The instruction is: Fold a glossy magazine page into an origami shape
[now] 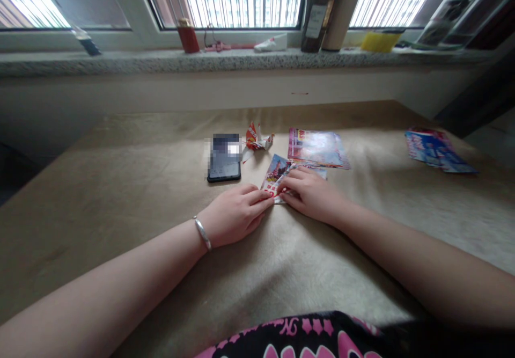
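A folded sheet of printed paper (276,169), with a colourful picture and red characters, lies on the table between my hands. My left hand (240,212), with a silver bangle at its wrist, has its fingers closed together on the paper's near left corner. From the right, my right hand (311,191) grips the same sheet, fingers bent and pressed onto its fold. Part of the paper is hidden under the right fingers. Just beyond stands a folded paper figure (258,139) in red and white, with pointed tips.
Left of the paper figure lies a dark phone (225,166), its screen partly blurred. A stack of printed sheets (317,147) rests beyond my right hand, and blue leaflets (436,151) lie far right. Several items line the stone windowsill (153,64), including a red cylinder (188,37).
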A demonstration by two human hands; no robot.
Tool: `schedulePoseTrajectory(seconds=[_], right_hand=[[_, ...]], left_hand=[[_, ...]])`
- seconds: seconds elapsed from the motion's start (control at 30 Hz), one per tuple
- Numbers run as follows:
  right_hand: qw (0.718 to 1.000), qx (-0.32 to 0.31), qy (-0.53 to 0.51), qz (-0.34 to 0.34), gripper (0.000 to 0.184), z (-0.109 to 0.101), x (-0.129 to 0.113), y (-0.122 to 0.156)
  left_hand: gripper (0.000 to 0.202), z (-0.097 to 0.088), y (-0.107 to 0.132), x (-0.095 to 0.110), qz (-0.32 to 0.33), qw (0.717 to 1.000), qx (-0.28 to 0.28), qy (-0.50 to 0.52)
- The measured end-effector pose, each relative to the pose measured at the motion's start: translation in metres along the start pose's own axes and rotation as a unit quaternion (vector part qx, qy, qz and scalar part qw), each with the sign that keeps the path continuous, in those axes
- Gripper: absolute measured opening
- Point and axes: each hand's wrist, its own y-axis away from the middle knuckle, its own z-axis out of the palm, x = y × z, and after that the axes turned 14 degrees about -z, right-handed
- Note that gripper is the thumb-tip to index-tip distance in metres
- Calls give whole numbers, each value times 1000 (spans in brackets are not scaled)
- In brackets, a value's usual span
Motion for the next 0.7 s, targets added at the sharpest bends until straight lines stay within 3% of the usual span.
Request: schedulePoseTrajectory(seconds=[0.13, 0.7], right_hand=[[999, -2, 4, 40, 17, 2, 6, 0], [994, -5, -88, 65, 18, 4, 14, 1]], left_hand=[[33, -1, 0, 0, 4, 1000, -1, -1], [27, -8, 2, -3, 7, 999, -3, -44]])
